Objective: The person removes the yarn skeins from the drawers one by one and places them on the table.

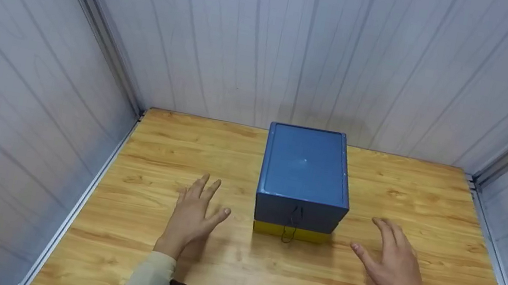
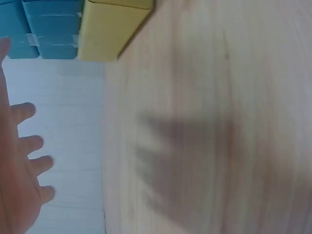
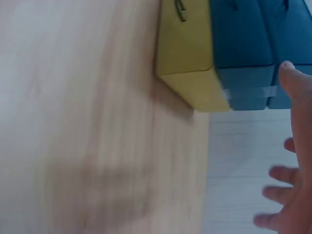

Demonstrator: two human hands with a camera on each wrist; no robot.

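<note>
Your hands hover with fingers spread and straight, holding nothing, one on each side of the blue box (image 1: 305, 172). Your left hand (image 1: 193, 215) sits left of centre in the lower half of the head view, palm down over the wooden counter (image 1: 261, 279), near the box's left side but apart from it. Your right hand (image 1: 392, 263) is lower right of centre, likewise clear of the box's right side.

That box stands in the middle of the frame, towards the back of the counter, near the rear wall panel (image 1: 303, 41). Its blue lid and upper body sit over a yellow base (image 1: 291, 232), which shows as a strip along the front bottom edge. A thin dark cord loop (image 1: 293, 222) hangs down the front face across both colours.

From your left wrist view, the yellow corner (image 2: 109, 29) appears at the upper left; the right wrist view shows it at the upper centre (image 3: 187, 53), with your fingertips (image 3: 287, 70) near the blue part.
</note>
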